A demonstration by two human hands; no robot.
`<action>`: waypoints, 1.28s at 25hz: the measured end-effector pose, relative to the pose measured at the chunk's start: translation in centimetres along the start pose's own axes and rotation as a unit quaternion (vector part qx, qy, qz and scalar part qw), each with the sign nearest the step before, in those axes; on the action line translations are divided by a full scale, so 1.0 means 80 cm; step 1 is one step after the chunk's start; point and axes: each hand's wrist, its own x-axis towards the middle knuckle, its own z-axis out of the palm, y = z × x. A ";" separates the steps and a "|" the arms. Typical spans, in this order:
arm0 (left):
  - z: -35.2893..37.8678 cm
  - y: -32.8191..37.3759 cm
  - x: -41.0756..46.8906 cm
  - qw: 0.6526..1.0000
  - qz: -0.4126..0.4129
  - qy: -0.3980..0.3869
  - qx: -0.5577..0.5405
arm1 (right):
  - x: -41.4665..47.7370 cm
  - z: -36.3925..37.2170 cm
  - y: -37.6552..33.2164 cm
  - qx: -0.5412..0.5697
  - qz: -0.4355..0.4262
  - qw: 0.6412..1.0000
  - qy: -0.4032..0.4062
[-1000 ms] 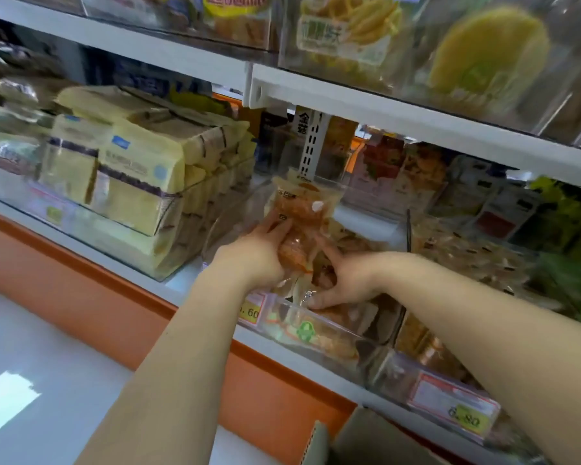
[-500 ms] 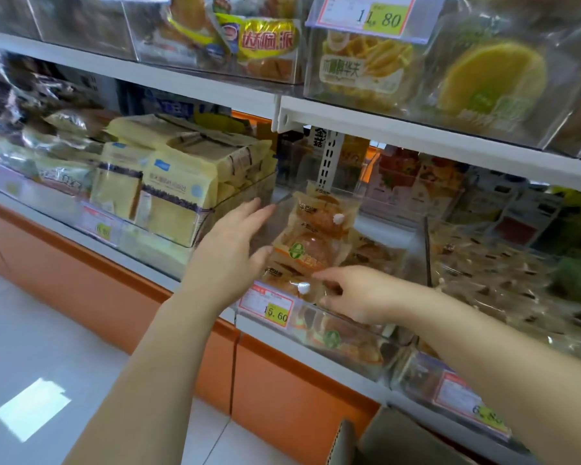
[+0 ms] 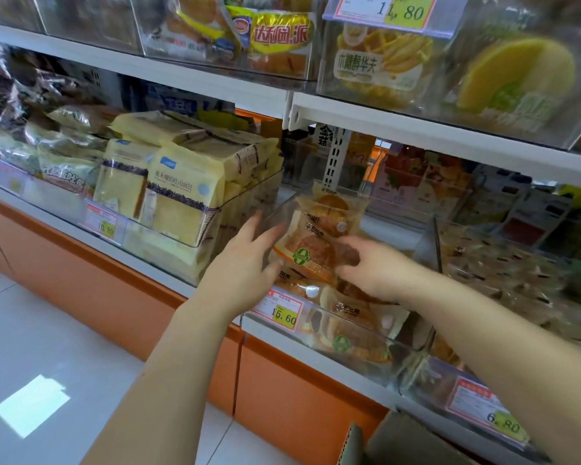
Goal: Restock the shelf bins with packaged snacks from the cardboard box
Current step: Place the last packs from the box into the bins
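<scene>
A bread packet [image 3: 311,253] with an orange label and green logo stands upright on top of the other packets in a clear shelf bin [image 3: 401,359] tagged 5.60. My left hand [image 3: 245,263] lies against the packet's left edge, fingers straight along the bin's side wall. My right hand [image 3: 373,266] rests on the packet's right half, fingers spread over its face. Another packet of the same kind [image 3: 332,209] stands behind it, and more lie below. One corner of the cardboard box [image 3: 399,441] shows at the bottom edge; its inside is hidden.
A bin of yellow bread packs [image 3: 182,196] stands close on the left. A bin of small wrapped snacks [image 3: 503,273] is on the right. The upper shelf [image 3: 416,129] overhangs the bins. Below run an orange base panel [image 3: 131,290] and white floor.
My left hand has moved right from beside the bin onto the packet's left edge. My right hand has risen from the bin's front onto the packet's face. The camera moved closer.
</scene>
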 end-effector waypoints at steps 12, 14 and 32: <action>0.009 0.007 0.015 0.997 -0.051 0.012 0.057 | 0.071 -0.022 0.021 0.125 0.012 0.991 0.043; 0.009 0.007 0.017 0.995 -0.064 0.009 0.070 | 0.088 -0.015 0.023 0.135 0.019 0.990 0.042; 0.020 0.014 0.022 0.992 -0.123 0.037 -0.016 | 0.055 -0.010 0.003 0.126 0.037 0.990 -0.053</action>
